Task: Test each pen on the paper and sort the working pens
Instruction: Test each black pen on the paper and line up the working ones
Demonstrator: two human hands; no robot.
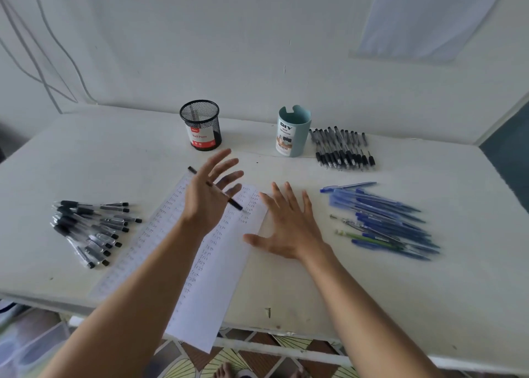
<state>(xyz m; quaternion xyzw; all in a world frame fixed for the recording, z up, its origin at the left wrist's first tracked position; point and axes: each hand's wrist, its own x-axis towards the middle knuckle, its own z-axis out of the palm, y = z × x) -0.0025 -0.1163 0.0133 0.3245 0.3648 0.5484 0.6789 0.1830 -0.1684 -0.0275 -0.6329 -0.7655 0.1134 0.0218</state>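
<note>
My left hand (210,194) is raised over the paper (217,266) with its fingers spread straight. A black pen (236,204) lies slantwise across that hand, its tip pointing down to the right over the written rows; no finger curls round it. My right hand (289,226) lies flat with spread fingers on the table beside the paper's right edge, holding nothing. The paper is covered with columns of the word "test" and hangs over the table's front edge.
A black mesh cup (201,124) and a teal desk organizer (293,131) stand at the back. Black pens lie in a row (343,148) at back right and in a pile (91,229) at left. Blue pens (386,220) are heaped at right.
</note>
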